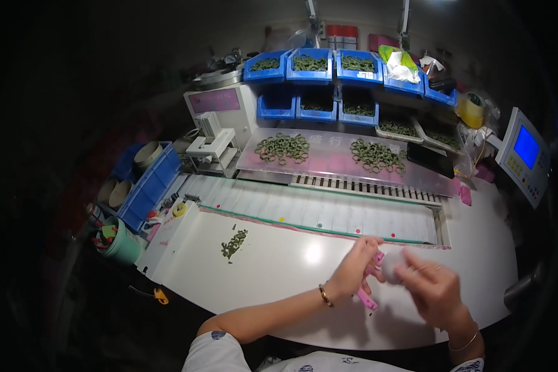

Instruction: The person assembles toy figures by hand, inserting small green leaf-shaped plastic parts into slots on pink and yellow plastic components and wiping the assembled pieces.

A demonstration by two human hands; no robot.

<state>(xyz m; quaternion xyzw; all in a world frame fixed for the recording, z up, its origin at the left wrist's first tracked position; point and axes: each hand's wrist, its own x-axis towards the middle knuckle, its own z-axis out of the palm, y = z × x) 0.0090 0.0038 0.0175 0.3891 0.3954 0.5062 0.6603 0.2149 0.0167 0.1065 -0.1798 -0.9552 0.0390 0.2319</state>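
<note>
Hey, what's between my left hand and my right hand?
In the head view, a pale, blurred round thing shows between your left hand and right hand, beside a pink object that the left hand holds.

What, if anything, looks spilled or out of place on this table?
A loose scatter of green bits lies directly on the white table, with crumbs around it; the green rings sit on the clear panel. It may be a spill, or simply trimmings. Nothing else stands out.
</note>
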